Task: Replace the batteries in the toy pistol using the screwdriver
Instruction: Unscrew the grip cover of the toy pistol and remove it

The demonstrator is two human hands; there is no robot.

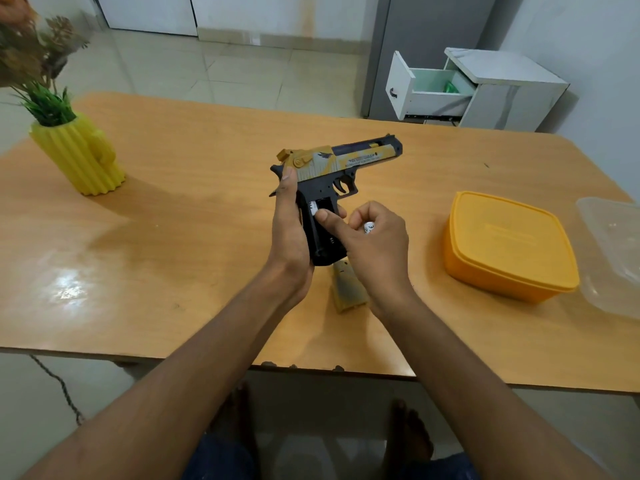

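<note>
- Pale floor tiles and white walls lie behind a wooden table (173,237); a white cabinet (502,88) stands by the far wall with one drawer pulled out.
- On the table's left side stands a yellow ribbed vase (79,154) with green and dried plants.
- Toward the right sit an orange lidded box (509,244) and, just beside it at the frame edge, a clear plastic container (613,251).
- The left hand (289,230) is wrapped round the back of the grip of the toy pistol (332,171), holding it above the table's middle, barrel pointing right and away.
- The grip's side is open, and a white battery (313,207) shows in the compartment's upper part.
- The right hand (374,244) has its thumb pressed on that open compartment, while its curled fingers hold a second battery (368,227).
- A yellow-tan cover piece (348,289) lies flat on the table below the pistol, partly hidden by the right wrist.
</note>
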